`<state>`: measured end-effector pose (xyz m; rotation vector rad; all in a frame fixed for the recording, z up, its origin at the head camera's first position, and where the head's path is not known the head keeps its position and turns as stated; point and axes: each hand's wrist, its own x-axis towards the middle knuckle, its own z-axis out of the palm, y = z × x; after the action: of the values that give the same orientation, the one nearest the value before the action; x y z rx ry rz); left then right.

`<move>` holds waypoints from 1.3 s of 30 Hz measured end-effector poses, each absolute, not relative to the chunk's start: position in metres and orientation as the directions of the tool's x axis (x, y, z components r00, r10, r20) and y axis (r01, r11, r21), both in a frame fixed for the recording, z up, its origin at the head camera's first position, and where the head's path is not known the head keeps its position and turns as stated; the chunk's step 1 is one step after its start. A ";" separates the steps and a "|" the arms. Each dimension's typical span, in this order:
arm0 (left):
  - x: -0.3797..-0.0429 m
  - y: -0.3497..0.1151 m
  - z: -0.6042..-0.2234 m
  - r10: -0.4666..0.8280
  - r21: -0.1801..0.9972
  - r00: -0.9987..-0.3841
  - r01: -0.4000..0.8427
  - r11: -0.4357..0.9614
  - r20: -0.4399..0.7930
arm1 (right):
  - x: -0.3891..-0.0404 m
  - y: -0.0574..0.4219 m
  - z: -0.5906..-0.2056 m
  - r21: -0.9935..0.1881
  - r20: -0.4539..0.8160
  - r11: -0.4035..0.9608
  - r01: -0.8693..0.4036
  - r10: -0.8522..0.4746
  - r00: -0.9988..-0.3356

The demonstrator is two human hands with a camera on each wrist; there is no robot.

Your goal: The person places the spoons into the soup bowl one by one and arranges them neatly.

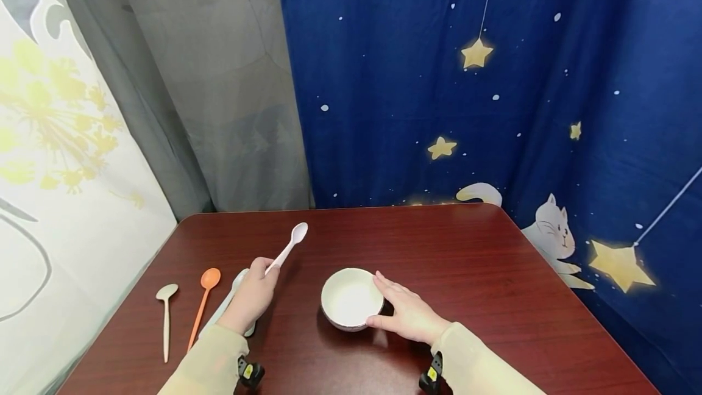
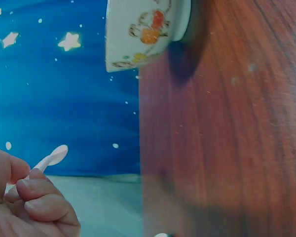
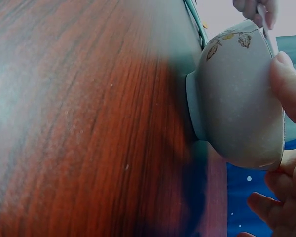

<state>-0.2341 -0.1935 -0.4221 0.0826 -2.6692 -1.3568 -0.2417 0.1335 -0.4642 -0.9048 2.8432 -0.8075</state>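
Observation:
My left hand (image 1: 254, 297) pinches a pale pinkish-white spoon (image 1: 290, 247) by its handle, raised over the table. Its bowl end points up and away to the right, and it also shows beyond the fingers in the left wrist view (image 2: 56, 156). A white bowl (image 1: 351, 298) stands upright on the table, its inside plain. Leaf and fruit drawings decorate its outer wall (image 2: 150, 32). With thumb and fingers spread along the rim, my right hand (image 1: 411, 313) holds the bowl's right side; the thumb (image 3: 288, 81) lies on the rim.
Left of the left hand lie an orange spoon (image 1: 203, 303) and a beige spoon (image 1: 166, 322). A light blue-grey utensil (image 1: 222, 305) is partly hidden under the left forearm. The dark red wooden table (image 1: 466, 249) ends at grey (image 1: 219, 78) and blue starry curtains (image 1: 395, 108).

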 end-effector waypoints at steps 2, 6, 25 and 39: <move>-0.234 -0.191 -0.418 -0.108 0.819 -0.989 0.024 0.574 0.105 | -0.242 0.134 -0.464 -0.493 0.104 0.695 -0.524 -0.550 -0.828; -0.235 -0.189 -0.413 -0.142 0.870 -0.987 -0.008 0.493 0.071 | -0.242 0.134 -0.464 -0.489 0.102 0.698 -0.523 -0.550 -0.829; -0.251 -0.172 -0.405 -0.139 0.994 -0.990 0.048 -0.096 0.035 | -0.240 0.133 -0.463 -0.495 0.109 0.692 -0.526 -0.551 -0.827; -0.272 -0.140 -0.403 -0.138 0.995 -0.990 0.054 -0.084 0.042 | -0.241 0.133 -0.465 -0.505 0.116 0.685 -0.525 -0.548 -0.828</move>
<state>-0.2721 -0.1403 -0.4027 0.0942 -2.0328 -2.2193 -0.2409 0.1327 -0.4649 -0.9057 2.8429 -0.8309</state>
